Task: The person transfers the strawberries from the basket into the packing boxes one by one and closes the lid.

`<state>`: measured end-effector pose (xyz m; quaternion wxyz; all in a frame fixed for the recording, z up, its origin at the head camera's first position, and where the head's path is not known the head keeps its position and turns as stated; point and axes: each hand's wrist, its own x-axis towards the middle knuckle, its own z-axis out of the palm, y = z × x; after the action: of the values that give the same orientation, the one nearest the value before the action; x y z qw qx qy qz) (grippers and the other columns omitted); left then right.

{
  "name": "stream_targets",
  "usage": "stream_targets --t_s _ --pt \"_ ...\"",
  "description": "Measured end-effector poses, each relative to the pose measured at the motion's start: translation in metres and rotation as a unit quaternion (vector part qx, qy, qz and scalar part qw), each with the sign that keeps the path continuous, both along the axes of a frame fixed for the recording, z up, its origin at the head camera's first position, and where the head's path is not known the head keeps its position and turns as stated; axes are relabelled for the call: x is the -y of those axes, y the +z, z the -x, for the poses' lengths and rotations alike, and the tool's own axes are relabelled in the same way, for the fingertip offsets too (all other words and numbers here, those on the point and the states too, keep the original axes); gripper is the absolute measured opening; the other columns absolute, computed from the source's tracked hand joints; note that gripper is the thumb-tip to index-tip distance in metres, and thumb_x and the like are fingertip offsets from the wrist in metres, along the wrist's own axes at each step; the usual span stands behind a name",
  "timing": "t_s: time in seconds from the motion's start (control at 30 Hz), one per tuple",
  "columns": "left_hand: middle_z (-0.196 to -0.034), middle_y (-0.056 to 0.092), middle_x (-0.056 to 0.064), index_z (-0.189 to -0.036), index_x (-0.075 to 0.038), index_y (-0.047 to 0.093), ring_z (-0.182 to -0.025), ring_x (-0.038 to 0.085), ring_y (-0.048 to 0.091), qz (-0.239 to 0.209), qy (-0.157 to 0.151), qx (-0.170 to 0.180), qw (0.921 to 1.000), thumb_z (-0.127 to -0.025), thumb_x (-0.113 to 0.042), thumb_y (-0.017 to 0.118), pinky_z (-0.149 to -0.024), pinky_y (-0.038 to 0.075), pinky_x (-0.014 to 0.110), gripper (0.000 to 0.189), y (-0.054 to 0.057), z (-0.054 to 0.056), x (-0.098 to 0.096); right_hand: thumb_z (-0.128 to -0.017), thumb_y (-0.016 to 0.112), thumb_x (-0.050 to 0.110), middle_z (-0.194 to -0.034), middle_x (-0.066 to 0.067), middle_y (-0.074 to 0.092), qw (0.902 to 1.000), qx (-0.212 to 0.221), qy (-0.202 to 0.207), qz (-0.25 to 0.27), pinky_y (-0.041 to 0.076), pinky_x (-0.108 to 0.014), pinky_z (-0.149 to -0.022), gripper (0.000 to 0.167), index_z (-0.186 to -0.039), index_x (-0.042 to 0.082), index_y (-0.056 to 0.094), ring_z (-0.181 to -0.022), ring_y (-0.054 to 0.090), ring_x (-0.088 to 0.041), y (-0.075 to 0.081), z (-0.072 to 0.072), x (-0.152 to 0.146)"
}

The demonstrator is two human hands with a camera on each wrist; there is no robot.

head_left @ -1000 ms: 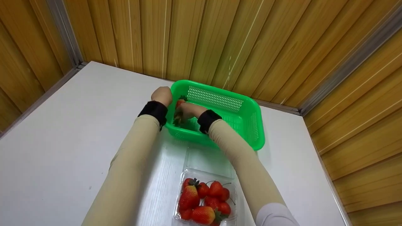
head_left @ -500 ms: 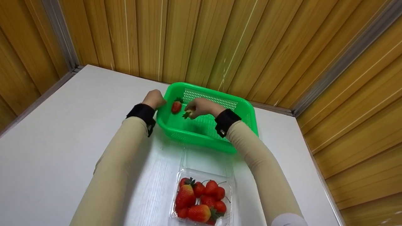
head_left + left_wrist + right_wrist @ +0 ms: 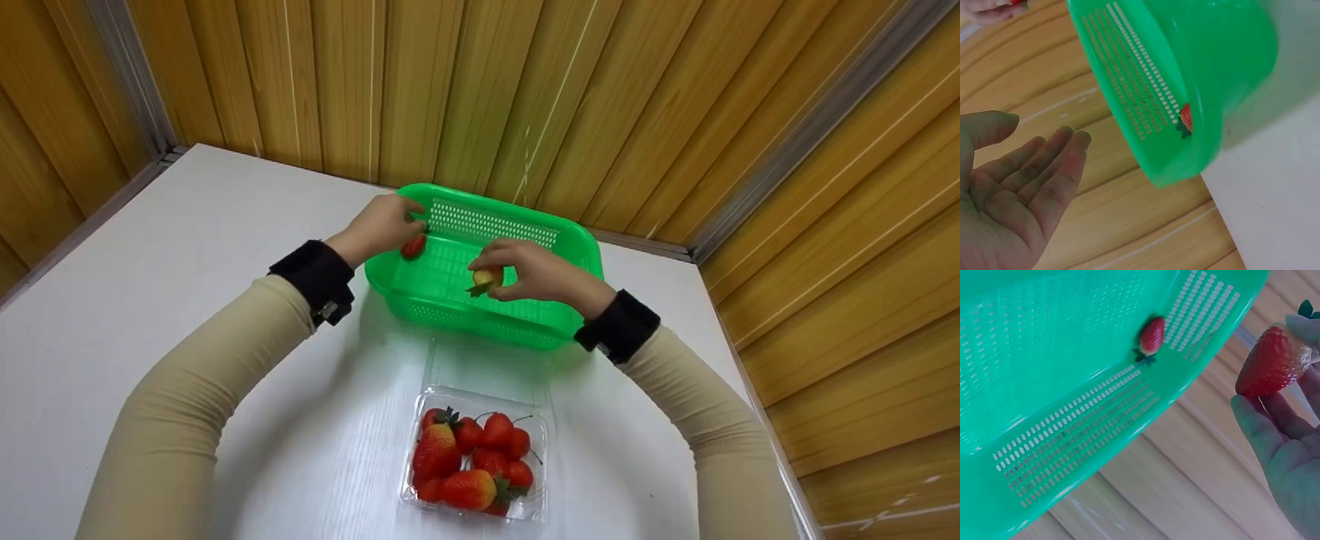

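A green plastic basket point(image 3: 442, 271) stands near the back wall. My right hand point(image 3: 536, 271) is above its middle, pinching a large strawberry point(image 3: 1275, 363) between thumb and fingers, leaves toward the thumb side. Another strawberry point(image 3: 1152, 337) lies in the basket's left end; in the head view my left hand partly covers it. Over that left end hovers my left hand point(image 3: 386, 223), fingers loosely bent and apart. The left wrist view shows its palm point(image 3: 1005, 219) with nothing in it.
A clear plastic box point(image 3: 480, 397) at the front holds several strawberries point(image 3: 436, 454) and smaller red fruits point(image 3: 498, 430) with thin stems, like cherries. Its transparent lid point(image 3: 487, 367) lies folded out toward the basket. Wood-patterned walls point(image 3: 315, 82) border the white table point(image 3: 247, 202).
My right hand lifts the strawberry from the basket's left end and carries it right, over the middle. My left hand, earlier at the left rim, now reaches over it with its fingers loosened.
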<state>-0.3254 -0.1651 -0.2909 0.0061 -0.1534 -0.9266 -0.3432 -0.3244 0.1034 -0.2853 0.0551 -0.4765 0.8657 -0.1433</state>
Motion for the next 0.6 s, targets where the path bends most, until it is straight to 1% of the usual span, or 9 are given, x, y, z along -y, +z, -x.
stream_targets --t_s 0.07,0.1,0.23,0.27,0.3,0.4,0.47,0.5,0.6 --pt "-0.132 0.067 0.026 -0.138 0.008 0.059 -0.104 0.035 0.068 0.000 -0.026 -0.005 0.9997 -0.103 -0.012 0.052 -0.101 0.055 0.046 0.041 0.003 -0.011 -0.007 -0.089 0.075 0.009 -0.127 -0.017 0.069 1.0000 -0.003 0.009 0.001 0.055 -0.048 -0.103 0.039 -0.127 0.003 0.070 -0.119 0.063 -0.033 -0.001 -0.013 -0.004" --pt "-0.135 0.066 0.025 -0.137 0.008 0.059 -0.109 0.035 0.069 -0.001 -0.039 -0.007 0.9992 -0.103 -0.013 0.053 -0.102 0.056 0.047 0.041 0.004 -0.017 -0.010 -0.089 0.075 0.009 -0.128 -0.017 0.068 0.9999 -0.002 0.012 0.001 0.055 -0.048 -0.103 0.039 -0.127 0.003 0.070 -0.120 0.062 -0.033 -0.002 -0.019 -0.006" --pt "-0.129 0.070 0.024 -0.133 0.008 0.063 -0.107 0.036 0.072 -0.010 -0.089 -0.012 0.9959 -0.102 -0.012 0.056 -0.095 0.058 0.047 0.038 0.007 -0.041 -0.017 -0.089 0.077 0.008 -0.128 -0.016 0.067 0.9997 0.002 0.024 0.001 0.057 -0.046 -0.103 0.036 -0.125 0.005 0.071 -0.122 0.062 -0.033 -0.007 -0.045 -0.012" --pt "-0.121 0.073 0.024 -0.132 0.008 0.064 -0.104 0.036 0.073 -0.009 -0.101 -0.015 0.9947 -0.102 -0.012 0.057 -0.101 0.056 0.047 0.037 0.007 -0.048 -0.018 -0.089 0.077 0.009 -0.128 -0.016 0.067 0.9996 -0.002 0.028 -0.003 0.057 -0.046 -0.102 0.036 -0.125 0.006 0.071 -0.121 0.061 -0.032 -0.008 -0.052 -0.013" --pt "-0.115 0.075 0.024 -0.131 0.008 0.065 -0.097 0.035 0.074 -0.007 -0.114 -0.018 0.9933 -0.101 -0.012 0.057 -0.095 0.058 0.045 0.036 0.006 -0.054 -0.017 -0.089 0.078 0.009 -0.128 -0.016 0.066 0.9994 -0.004 0.033 -0.006 0.057 -0.045 -0.102 0.036 -0.124 0.006 0.072 -0.121 0.061 -0.032 -0.010 -0.059 -0.014" --pt "-0.097 0.078 0.023 -0.128 0.007 0.067 -0.077 0.028 0.070 0.000 -0.143 -0.008 0.9897 -0.101 -0.014 0.059 -0.076 0.055 0.032 0.035 0.002 -0.073 -0.014 -0.089 0.078 0.009 -0.128 -0.016 0.065 0.9983 -0.013 0.054 -0.014 0.058 -0.043 -0.101 0.035 -0.124 0.009 0.072 -0.120 0.060 -0.032 -0.016 -0.081 -0.019" --pt "-0.093 0.078 0.022 -0.127 0.007 0.068 -0.074 0.026 0.071 0.005 -0.161 0.005 0.9869 -0.101 -0.014 0.059 -0.071 0.051 0.026 0.034 -0.004 -0.084 -0.011 -0.089 0.079 0.009 -0.129 -0.015 0.065 0.9975 -0.014 0.066 -0.023 0.059 -0.040 -0.100 0.035 -0.123 0.010 0.072 -0.121 0.059 -0.031 -0.021 -0.095 -0.024" --pt "-0.095 0.078 0.021 -0.127 0.007 0.068 -0.076 0.024 0.071 0.005 -0.166 0.016 0.9861 -0.101 -0.014 0.060 -0.064 0.048 0.024 0.034 -0.007 -0.089 -0.009 -0.088 0.079 0.009 -0.129 -0.015 0.064 0.9973 -0.011 0.068 -0.026 0.059 -0.039 -0.099 0.036 -0.123 0.011 0.072 -0.121 0.059 -0.030 -0.023 -0.102 -0.027" --pt "-0.098 0.078 0.021 -0.124 0.007 0.069 -0.084 0.027 0.076 -0.003 -0.179 0.043 0.9830 -0.101 -0.013 0.060 -0.072 0.059 0.027 0.032 -0.018 -0.102 -0.002 -0.087 0.080 0.009 -0.130 -0.014 0.065 0.9967 0.002 0.072 -0.037 0.059 -0.037 -0.100 0.036 -0.122 0.012 0.072 -0.121 0.059 -0.029 -0.030 -0.120 -0.035"
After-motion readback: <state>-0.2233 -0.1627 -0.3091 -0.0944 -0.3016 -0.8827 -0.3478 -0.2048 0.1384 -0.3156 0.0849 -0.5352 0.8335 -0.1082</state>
